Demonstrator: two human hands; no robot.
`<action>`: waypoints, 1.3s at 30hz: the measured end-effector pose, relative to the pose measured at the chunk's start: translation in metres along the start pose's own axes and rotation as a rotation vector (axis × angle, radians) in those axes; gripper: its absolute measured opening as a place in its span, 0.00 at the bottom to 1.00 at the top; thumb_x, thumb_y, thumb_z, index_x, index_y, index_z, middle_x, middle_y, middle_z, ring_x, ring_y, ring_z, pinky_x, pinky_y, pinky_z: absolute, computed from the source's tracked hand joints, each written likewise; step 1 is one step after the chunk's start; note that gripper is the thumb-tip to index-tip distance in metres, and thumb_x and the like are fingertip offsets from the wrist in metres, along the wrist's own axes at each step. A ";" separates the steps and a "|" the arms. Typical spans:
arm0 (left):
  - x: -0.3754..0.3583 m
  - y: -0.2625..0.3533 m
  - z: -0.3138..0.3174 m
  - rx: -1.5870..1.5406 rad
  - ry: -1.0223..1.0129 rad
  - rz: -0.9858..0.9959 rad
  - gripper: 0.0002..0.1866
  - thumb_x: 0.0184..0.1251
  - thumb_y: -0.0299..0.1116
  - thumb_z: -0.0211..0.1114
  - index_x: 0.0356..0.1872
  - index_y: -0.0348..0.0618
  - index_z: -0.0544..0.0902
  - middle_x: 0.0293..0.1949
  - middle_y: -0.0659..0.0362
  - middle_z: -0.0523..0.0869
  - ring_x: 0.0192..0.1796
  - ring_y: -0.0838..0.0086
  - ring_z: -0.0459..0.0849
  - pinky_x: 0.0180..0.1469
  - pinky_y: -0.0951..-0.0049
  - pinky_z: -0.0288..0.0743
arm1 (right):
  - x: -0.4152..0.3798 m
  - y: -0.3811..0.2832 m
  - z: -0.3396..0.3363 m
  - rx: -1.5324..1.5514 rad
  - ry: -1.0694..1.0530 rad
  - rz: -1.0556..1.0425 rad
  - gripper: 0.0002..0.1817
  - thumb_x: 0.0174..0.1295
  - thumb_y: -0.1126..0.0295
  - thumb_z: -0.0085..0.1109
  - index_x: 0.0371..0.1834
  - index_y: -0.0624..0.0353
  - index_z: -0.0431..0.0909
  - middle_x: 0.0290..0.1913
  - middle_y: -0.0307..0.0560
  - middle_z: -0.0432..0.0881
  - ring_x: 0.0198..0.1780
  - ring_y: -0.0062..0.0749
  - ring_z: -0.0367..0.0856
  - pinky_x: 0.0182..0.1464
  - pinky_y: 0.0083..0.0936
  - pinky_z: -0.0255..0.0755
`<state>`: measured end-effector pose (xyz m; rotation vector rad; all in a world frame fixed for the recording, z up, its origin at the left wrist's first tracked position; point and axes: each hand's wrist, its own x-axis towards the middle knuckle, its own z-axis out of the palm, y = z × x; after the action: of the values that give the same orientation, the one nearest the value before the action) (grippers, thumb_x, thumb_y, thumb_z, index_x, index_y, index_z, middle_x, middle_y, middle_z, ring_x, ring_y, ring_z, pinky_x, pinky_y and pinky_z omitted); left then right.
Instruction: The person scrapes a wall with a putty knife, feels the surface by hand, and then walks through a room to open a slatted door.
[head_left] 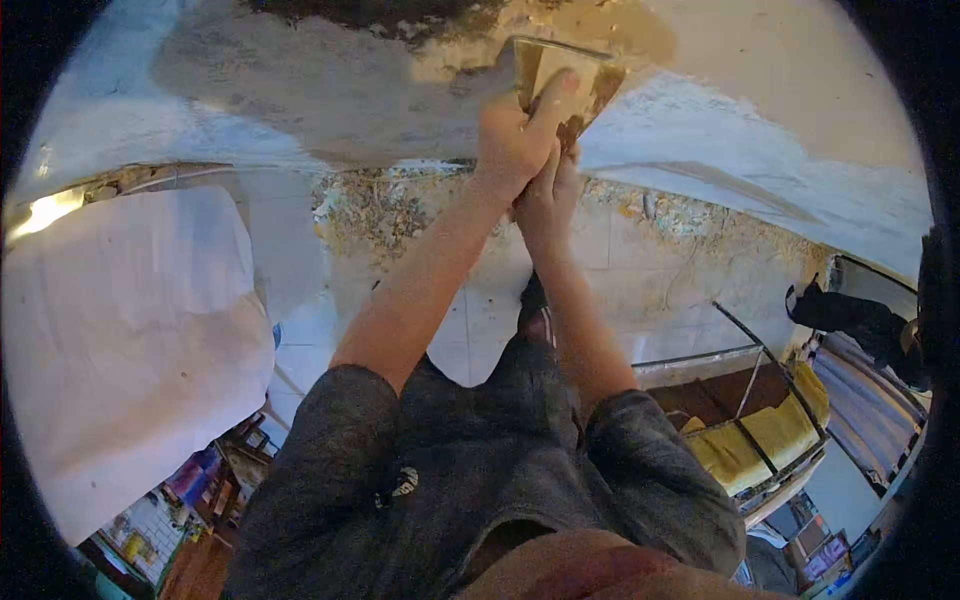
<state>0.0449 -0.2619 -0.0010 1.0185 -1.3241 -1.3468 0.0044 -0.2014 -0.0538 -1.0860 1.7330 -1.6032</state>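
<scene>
Both my hands hold one wide scraper (598, 88) against the wall (400, 115), near the top of the view. My left hand (512, 138) grips it from the left, its thumb lying along the blade. Just below, my right hand (549, 195) is closed round the handle, which the fingers hide. Brownish smears mark the blade. Around the scraper the wall has a grey-brown patch, a dark rough area above and paler blue-white paint to the right.
Flakes and crumbs of debris (385, 210) lie on the tiled floor (290, 215) along the wall's foot. A large pale cover (140, 340) fills the left. A metal frame with yellow cloth (765, 440) stands at right, near a dark garment (850, 312).
</scene>
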 end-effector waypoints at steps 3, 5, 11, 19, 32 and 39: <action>0.013 0.004 -0.001 0.089 0.041 0.068 0.18 0.62 0.45 0.65 0.30 0.35 0.85 0.19 0.56 0.83 0.22 0.79 0.79 0.25 0.74 0.72 | 0.009 -0.059 0.009 0.339 0.264 0.305 0.19 0.75 0.60 0.36 0.44 0.67 0.71 0.27 0.42 0.77 0.24 0.23 0.73 0.28 0.20 0.68; 0.015 0.031 -0.003 -0.077 -0.067 -0.337 0.18 0.63 0.44 0.64 0.31 0.35 0.84 0.19 0.54 0.83 0.22 0.78 0.80 0.25 0.73 0.72 | 0.013 -0.018 0.004 0.172 0.193 0.145 0.19 0.75 0.60 0.37 0.45 0.67 0.70 0.26 0.42 0.77 0.23 0.22 0.72 0.27 0.20 0.67; 0.008 -0.015 -0.008 0.138 0.086 0.147 0.18 0.64 0.43 0.64 0.30 0.34 0.84 0.19 0.54 0.83 0.20 0.74 0.82 0.24 0.73 0.73 | -0.011 0.025 0.011 0.211 0.021 0.113 0.20 0.72 0.62 0.38 0.45 0.70 0.75 0.45 0.61 0.78 0.45 0.45 0.78 0.48 0.33 0.69; 0.011 0.014 -0.004 0.189 0.014 -0.052 0.20 0.64 0.44 0.63 0.26 0.34 0.83 0.19 0.53 0.83 0.17 0.73 0.81 0.20 0.72 0.74 | 0.004 0.017 0.008 0.135 0.018 0.166 0.20 0.72 0.61 0.40 0.44 0.69 0.75 0.39 0.59 0.78 0.40 0.47 0.77 0.44 0.33 0.69; 0.006 -0.035 -0.008 0.207 0.105 0.171 0.30 0.61 0.58 0.61 0.35 0.33 0.85 0.34 0.45 0.87 0.39 0.60 0.86 0.40 0.65 0.76 | -0.007 0.020 0.009 0.031 0.025 -0.035 0.20 0.72 0.62 0.37 0.46 0.71 0.74 0.42 0.61 0.76 0.47 0.48 0.76 0.49 0.35 0.69; 0.008 -0.012 -0.013 0.241 0.093 0.015 0.24 0.62 0.51 0.64 0.35 0.35 0.84 0.29 0.49 0.86 0.33 0.68 0.85 0.37 0.68 0.76 | -0.006 0.014 0.015 -0.035 -0.012 -0.091 0.16 0.71 0.68 0.41 0.46 0.70 0.74 0.50 0.65 0.76 0.48 0.57 0.76 0.53 0.39 0.69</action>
<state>0.0547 -0.2728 -0.0129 1.2159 -1.4442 -1.1323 0.0172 -0.2049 -0.0706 -1.2046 1.7319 -1.6226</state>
